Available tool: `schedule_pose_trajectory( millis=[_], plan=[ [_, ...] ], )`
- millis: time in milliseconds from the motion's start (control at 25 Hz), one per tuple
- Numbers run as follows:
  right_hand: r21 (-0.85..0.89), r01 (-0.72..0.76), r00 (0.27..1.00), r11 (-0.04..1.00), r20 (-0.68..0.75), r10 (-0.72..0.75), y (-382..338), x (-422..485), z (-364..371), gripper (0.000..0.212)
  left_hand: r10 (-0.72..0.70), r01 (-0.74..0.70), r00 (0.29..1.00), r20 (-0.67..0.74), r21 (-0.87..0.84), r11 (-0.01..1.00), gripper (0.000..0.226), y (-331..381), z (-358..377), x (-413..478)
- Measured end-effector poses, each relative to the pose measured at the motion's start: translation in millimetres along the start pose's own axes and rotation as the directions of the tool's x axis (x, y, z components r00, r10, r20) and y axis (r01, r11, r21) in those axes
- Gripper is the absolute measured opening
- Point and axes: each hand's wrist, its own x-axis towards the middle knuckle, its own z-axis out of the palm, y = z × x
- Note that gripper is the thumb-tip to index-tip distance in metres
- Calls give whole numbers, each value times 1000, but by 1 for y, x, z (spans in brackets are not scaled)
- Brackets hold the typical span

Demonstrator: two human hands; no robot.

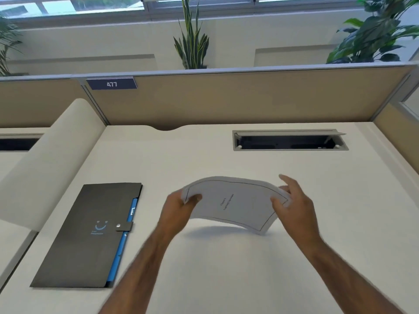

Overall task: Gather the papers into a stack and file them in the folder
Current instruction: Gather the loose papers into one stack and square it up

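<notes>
A stack of white papers with a thin black border and a short printed title is lifted above the desk, bowed upward in the middle. My left hand grips its left edge, thumb on top. My right hand grips the right edge, with the index finger raised. A dark grey folder lies shut on the desk to the left, its snap tab fastened and blue dividers showing along its right side. The folder is about a hand's width from my left hand.
The cream desk is bounded by tan partition panels at the back and right. An open cable tray slot sits at the back right. A curved divider rises on the left. Plants stand behind the partition.
</notes>
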Motion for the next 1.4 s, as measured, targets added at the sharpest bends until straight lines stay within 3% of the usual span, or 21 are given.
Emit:
schedule_pose_trajectory(
  millis=[80, 160, 200, 280, 360, 400, 440, 480, 520, 560, 640, 840, 960, 1080, 1280, 1400],
  plan=[
    [-255, 248, 968, 935, 22, -251, -16, 9, -13, 56, 177, -213, 971, 162, 240, 947, 21, 39, -13, 6],
    [-189, 368, 920, 910, 213, -328, -41, 13, -17, 40, 309, -428, 892, 330, 397, 812, 24, 74, -11, 9],
    [-112, 353, 903, 929, 299, -308, -50, 14, -14, 29, 368, -506, 854, 368, 415, 756, 25, 90, -7, 8],
    [36, 233, 912, 972, 339, -231, -58, 16, -9, 20, 535, -600, 798, 277, 446, 664, 23, 107, -2, 6],
    [239, 41, 948, 970, 298, -113, -58, 18, -10, 21, 686, -557, 726, -47, 546, 626, 48, 100, -3, 10],
    [360, -60, 955, 931, 293, -52, -56, 19, -12, 17, 639, -485, 736, -223, 484, 728, 69, 91, -8, 10],
    [466, -149, 951, 872, 310, -3, -52, 20, -14, 13, 480, -405, 815, -324, 275, 872, 86, 83, -11, 8],
    [549, -204, 944, 811, 329, 15, -49, 19, -15, 14, 280, -301, 913, -297, -27, 953, 93, 76, -11, 5],
    [609, -226, 941, 760, 338, 9, -47, 19, -16, 16, 125, -167, 980, -154, -301, 939, 87, 68, -9, 3],
    [650, -223, 942, 726, 335, -10, -46, 18, -16, 17, 76, -60, 997, 17, -448, 892, 70, 59, -6, 3],
    [700, -180, 954, 692, 295, -51, -48, 17, -14, 16, 129, -36, 978, 166, -472, 881, 36, 52, -3, -2],
    [751, -53, 981, 658, 162, -105, -52, 18, -5, 19, 301, -261, 953, 24, -435, 862, 23, 54, -4, -7],
    [633, -121, 976, 765, 217, -25, -41, 10, 15, 12, 163, -157, 987, -19, -386, 909, 13, 34, 5, -9],
    [481, -241, 950, 843, 294, 104, -21, -5, 38, 19, 103, -94, 994, 19, -269, 959, 27, 12, 24, -15],
    [513, -209, 969, 832, 222, 106, -14, -7, 40, 16, 71, -88, 995, -64, -328, 941, 15, 3, 29, -17],
    [450, -258, 947, 855, 291, 133, -9, -11, 50, 19, -15, -4, 999, -51, -349, 937, 16, -11, 38, -20]
  ],
)
